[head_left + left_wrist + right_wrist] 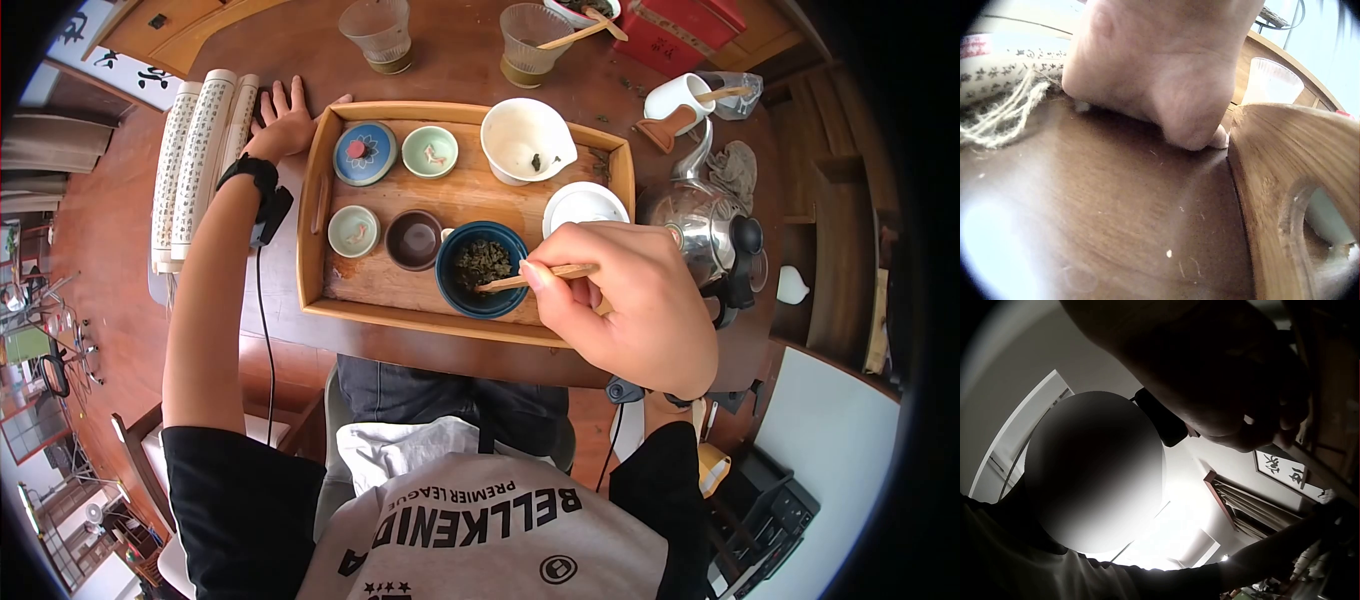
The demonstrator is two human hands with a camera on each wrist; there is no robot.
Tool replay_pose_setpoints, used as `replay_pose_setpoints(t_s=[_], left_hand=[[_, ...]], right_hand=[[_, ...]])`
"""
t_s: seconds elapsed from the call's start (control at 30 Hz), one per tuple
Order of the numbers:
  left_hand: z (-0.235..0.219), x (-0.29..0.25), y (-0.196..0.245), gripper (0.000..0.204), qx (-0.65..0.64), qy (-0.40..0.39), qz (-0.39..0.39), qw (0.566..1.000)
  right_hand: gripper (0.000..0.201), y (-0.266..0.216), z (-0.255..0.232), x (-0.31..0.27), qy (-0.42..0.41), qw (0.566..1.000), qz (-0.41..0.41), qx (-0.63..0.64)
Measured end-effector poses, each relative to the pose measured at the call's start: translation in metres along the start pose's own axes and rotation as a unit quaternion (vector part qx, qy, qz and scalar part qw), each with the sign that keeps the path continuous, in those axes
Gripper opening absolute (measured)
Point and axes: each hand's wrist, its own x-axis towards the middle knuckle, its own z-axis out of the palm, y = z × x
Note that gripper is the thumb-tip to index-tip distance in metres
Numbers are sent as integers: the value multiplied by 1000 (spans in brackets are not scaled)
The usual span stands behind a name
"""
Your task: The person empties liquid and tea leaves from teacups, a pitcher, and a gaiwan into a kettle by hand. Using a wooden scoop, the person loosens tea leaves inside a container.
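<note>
– Over the rectangular, raised-edge wooden tray (480, 203), head view: right hand (640, 290) status?

– Pinching a thin, pale wooden stick (515, 282) between thumb and fingers, toward its upper end. Lower tip is inside the round, dark-blue glazed bowl (484, 311), at the small greenish-brown leaves (484, 258). Bowl stands on the tray near the wall closest to the person, beside a small, round, dark-brown cup (413, 240).

– Handling?

– Stick: light and stiff by the look of it; upper end is the place to pinch. Bowl: looks ceramic, so hard, breakable, probably slick if wet. I'd take it by the outer wall, both sides. Leaves look damp and soft; a hard push would likely crush them.

– Left hand (285, 122)?

– Laid on the brown wooden desk (450, 50), fingers spread, holding nothing. Sits between the tray and the rolled pale slips with dark characters (203, 165).

– Left wrist view agree?

– Yes. Thumb is right by the tray wall; can't tell if touching. Frayed off-white cord (1007, 115) on the other side.

– Right wrist view?

– Dark. Hand near-silhouette, stick projecting from the fingertips. Can't make out the bowl.
</note>
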Motion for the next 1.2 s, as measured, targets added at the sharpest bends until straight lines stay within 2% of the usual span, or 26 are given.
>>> replay_pose_setpoints(t_s=[0.17,0.23,0.37,0.43,0.57,0.7,0.93,0.97,1.2], left_hand=[[2,1,1,122,-7,13,1,1000],[1,1,1,121,-1,13,-1,1000],[1,2,0,119,-5,9,-2,1000],[3,3,-2,116,0,14,1,1000],[4,5,-2,115,10,10,-2,1000],[3,5,-2,107,19,3,-5,1000],[7,9,-3,93,41,3,-8,999],[7,9,-3,93,41,3,-8,999],[4,5,-1,100,29,4,-10,1000]], right_hand=[[6,-1,2,0,8,1000,-7,-12],[13,1,5,1,21,1000,-6,-9],[10,-2,-1,2,38,999,-30,-12],[5,-5,-7,0,92,996,-22,3],[2,-3,-5,1,121,991,16,50],[1,2,-4,2,110,994,-5,29],[5,-2,-4,3,104,993,35,29],[11,-3,-4,3,87,995,47,21],[10,-2,-2,5,88,995,46,13]])
